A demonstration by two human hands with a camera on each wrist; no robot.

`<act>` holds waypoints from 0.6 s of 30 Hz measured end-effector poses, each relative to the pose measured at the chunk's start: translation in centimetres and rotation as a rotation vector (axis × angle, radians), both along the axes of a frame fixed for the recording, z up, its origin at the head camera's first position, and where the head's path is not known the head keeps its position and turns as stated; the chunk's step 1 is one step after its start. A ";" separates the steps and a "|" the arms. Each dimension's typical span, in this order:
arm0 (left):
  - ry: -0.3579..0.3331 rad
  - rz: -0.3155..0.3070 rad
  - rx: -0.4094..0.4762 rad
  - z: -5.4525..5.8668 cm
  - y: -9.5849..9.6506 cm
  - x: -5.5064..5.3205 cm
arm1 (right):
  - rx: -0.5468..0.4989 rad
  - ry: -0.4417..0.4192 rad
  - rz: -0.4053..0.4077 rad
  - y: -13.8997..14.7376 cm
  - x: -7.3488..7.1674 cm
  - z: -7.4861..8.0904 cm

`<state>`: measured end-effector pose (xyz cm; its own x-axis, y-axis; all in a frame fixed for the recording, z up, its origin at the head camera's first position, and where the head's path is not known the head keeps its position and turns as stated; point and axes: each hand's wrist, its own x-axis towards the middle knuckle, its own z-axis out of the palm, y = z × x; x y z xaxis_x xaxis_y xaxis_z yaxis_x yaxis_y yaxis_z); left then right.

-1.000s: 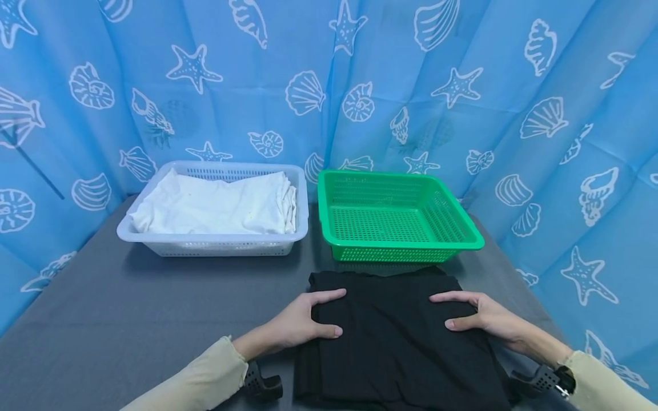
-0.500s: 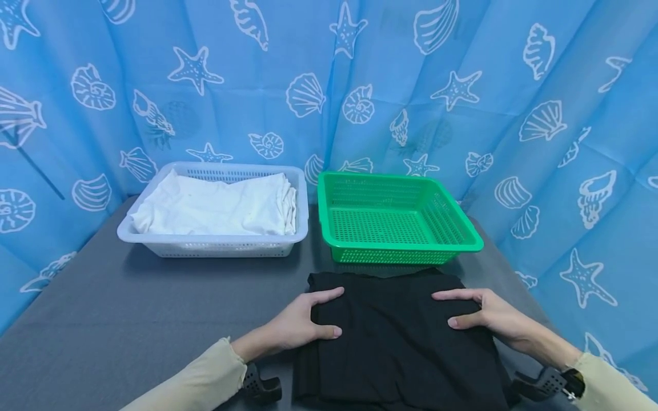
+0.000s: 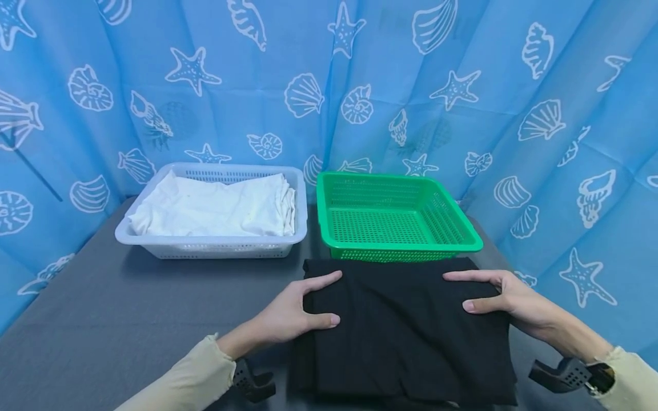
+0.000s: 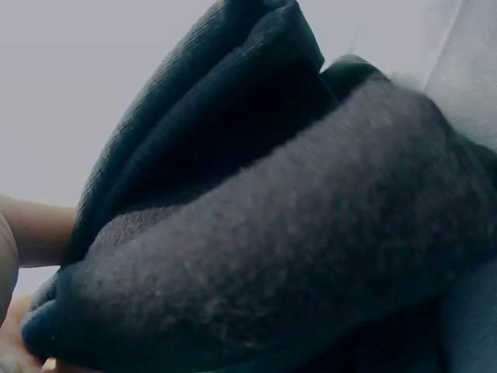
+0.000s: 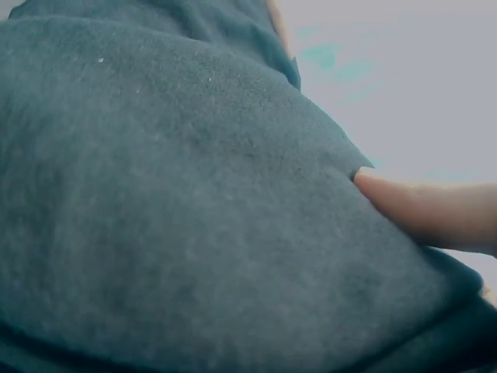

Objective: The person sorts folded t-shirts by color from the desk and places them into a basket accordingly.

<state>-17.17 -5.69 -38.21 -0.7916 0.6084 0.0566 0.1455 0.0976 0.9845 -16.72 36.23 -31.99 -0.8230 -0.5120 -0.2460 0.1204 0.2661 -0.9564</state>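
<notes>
A folded black garment (image 3: 396, 331) lies between my two hands in the head view, its far edge overlapping the front of the green basket (image 3: 401, 247). My left hand (image 3: 288, 311) grips its left side, thumb and index finger on top, the other fingers hidden beneath. On the opposite side my right hand (image 3: 524, 302) holds it the same way. The left wrist view shows the thick layered folds of the garment (image 4: 256, 233) close up. In the right wrist view my thumb (image 5: 427, 210) presses on the cloth (image 5: 186, 202) near its edge.
A white basket (image 3: 216, 241) with folded white cloth (image 3: 221, 205) inside stands at the back left. Beside it, the green basket has a bare mesh floor. A grey cloth covers the table (image 3: 154, 319); a blue seashell curtain (image 3: 319, 74) hangs behind and at the sides.
Both hands have raised the black garment and moved it slightly toward the green basket. My right hand has shifted outward to the right, and the garment's far edge looks straighter.
</notes>
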 end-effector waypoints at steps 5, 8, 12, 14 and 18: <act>0.007 -0.044 0.059 1.2 -0.8 -0.1 | 0.013 0.051 0.015 -0.2 -0.4 2.2; 0.052 -0.038 0.054 2.3 -1.1 -0.6 | 0.057 0.116 -0.011 -0.3 -1.1 3.8; 0.120 0.015 0.034 4.2 -1.1 -2.0 | 0.139 0.212 -0.093 -0.4 -2.5 6.0; 0.144 0.044 0.041 5.2 -0.9 -3.1 | 0.171 0.243 -0.142 -0.5 -3.3 7.1; 0.149 0.111 0.073 7.0 0.1 -5.9 | 0.212 0.284 -0.245 -0.5 -5.5 8.7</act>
